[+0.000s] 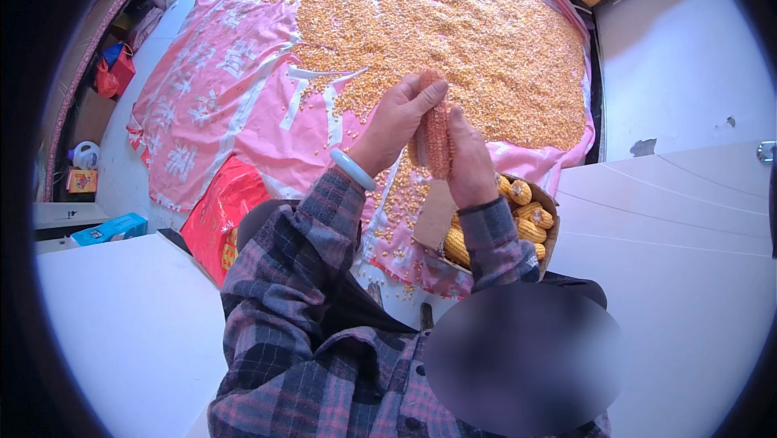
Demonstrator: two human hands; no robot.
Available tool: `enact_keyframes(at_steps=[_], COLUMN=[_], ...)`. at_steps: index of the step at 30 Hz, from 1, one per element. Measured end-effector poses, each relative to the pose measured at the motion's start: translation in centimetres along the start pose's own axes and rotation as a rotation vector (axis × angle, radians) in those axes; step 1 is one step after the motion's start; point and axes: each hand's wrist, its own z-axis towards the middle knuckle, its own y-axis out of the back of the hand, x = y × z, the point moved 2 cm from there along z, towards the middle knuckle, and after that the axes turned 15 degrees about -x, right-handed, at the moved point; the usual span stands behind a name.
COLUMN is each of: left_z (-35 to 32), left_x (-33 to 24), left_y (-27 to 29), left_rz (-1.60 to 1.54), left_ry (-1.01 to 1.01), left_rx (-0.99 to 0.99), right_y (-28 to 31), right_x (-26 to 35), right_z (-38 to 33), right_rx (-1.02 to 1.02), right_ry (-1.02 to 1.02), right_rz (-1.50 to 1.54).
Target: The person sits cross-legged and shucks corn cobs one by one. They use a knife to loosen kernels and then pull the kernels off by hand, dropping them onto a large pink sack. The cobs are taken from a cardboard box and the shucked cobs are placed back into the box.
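Note:
A reddish, mostly stripped corn cob (438, 140) is held upright between my two hands above the near edge of the kernel pile. My left hand (396, 121), with a pale bangle at the wrist, is closed round its upper end, thumb across the top. Against the cob's lower right side, my right hand (472, 161) is closed, its fingers partly hidden behind it. A paler strip shows along the cob's left edge; I cannot make out whether it is a second cob. Below my right hand, yellow ears of corn (530, 231) lie in a cardboard box (435, 215).
Loose corn kernels (453, 17) spread thickly over a pink patterned cloth (259, 126) on the floor. A red bag (222, 207) lies by my left knee. White surfaces (129, 316) flank me on both sides. Bottles, boxes and bags line the far left wall.

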Motion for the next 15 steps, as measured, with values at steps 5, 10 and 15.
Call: enact_keyframes(at_steps=[5,10,15], left_z=[-0.3,-0.1,-0.3], left_x=[0.0,-0.3,-0.1], left_y=[-0.2,0.1,0.0], left_rz=[0.048,0.073,0.128], left_ry=[-0.045,-0.08,-0.032], left_rx=[0.032,-0.039,-0.063], right_y=[0.2,0.9,0.2], right_x=[0.0,0.0,-0.2], right_z=[-0.3,-0.3,-0.6], right_rx=[-0.023,-0.038,-0.061], right_ry=[-0.121,-0.112,0.11], right_rz=[0.164,0.093,0.007])
